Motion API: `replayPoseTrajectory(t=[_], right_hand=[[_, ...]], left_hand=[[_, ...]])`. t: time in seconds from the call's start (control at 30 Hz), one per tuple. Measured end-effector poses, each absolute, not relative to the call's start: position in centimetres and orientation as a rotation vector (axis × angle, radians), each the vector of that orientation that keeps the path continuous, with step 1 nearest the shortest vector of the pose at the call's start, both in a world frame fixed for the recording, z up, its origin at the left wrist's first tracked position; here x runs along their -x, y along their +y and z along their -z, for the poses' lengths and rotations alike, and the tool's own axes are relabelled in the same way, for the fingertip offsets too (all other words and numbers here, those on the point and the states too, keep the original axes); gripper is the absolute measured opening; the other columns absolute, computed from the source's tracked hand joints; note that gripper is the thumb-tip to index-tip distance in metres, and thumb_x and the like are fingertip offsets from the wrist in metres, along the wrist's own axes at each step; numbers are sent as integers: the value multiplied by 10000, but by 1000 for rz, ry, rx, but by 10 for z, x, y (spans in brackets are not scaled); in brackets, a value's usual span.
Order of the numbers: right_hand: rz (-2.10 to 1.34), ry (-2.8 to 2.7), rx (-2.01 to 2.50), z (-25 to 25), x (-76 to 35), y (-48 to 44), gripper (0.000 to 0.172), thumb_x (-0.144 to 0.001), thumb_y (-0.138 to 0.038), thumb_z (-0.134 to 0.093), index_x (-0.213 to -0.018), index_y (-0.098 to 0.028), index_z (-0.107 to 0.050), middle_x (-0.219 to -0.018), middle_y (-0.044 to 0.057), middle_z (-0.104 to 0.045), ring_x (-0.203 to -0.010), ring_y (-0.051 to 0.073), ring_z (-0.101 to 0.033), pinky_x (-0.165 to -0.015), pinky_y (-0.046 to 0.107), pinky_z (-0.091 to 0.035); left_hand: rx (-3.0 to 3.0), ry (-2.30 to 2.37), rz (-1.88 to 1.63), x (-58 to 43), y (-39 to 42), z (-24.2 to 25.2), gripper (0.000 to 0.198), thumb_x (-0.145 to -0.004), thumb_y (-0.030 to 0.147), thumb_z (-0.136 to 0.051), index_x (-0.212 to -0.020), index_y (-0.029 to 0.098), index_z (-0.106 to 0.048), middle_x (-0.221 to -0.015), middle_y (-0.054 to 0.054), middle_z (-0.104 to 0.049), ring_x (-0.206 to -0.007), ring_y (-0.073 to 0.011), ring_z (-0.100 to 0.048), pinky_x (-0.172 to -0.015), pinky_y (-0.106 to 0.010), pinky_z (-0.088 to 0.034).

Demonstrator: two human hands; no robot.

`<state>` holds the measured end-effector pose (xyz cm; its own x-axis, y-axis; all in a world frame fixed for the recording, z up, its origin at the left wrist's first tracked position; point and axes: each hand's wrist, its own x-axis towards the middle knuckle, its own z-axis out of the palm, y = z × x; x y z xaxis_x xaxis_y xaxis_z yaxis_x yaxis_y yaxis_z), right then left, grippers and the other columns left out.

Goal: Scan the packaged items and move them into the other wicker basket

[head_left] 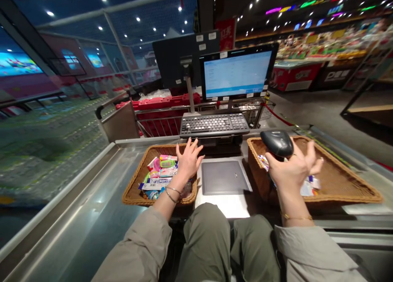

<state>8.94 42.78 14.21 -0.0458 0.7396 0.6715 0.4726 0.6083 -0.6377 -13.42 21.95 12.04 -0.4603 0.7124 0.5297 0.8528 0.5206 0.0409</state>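
My right hand (290, 167) is closed around a black barcode scanner (277, 143), raised over the right wicker basket (344, 167). A few small packets (310, 187) show in that basket, partly behind my wrist. With fingers spread, my left hand (188, 157) is over the right side of the left wicker basket (130, 192) and holds nothing. Colourful packaged goods fill this basket, among them a green-and-pink pack (167, 163) and a long white-and-blue packet (156, 186). My left forearm hides part of the contents.
A keyboard (215, 124) stands behind the baskets, below a lit monitor (238, 75). Between the baskets lies a grey panel (225, 177). The metal counter (89, 208) stretches along the left. Shopping carts (162, 124) with red parts stand beyond it.
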Motion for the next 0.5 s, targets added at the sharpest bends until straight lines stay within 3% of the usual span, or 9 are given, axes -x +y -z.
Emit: replayPoseTrajectory(t=[0.2,0.5], right_hand=[[-361,-1786,928,-135,-54,402,620,-757,-488,-678,-1286,-165,-671,-1338,165,-677,-1485,397,-352,-1193,715,-104],[-369,-1918,837,-109,-18,379,524,-777,-496,-644,-1184,-171,-707,-1336,147,-688,-1490,379,-344,-1197,691,-130]], left_hand=[[1212,-2472,264,178,173,-115,375,-962,290,-580,-1332,274,-641,-1586,-112,-487,-1536,-347,-321,-1197,-772,-97],[1369,-2564,-166,211,142,-92,369,-817,201,-729,-1185,233,-727,-1548,-156,-525,-1519,-413,-329,-1186,-791,-102]])
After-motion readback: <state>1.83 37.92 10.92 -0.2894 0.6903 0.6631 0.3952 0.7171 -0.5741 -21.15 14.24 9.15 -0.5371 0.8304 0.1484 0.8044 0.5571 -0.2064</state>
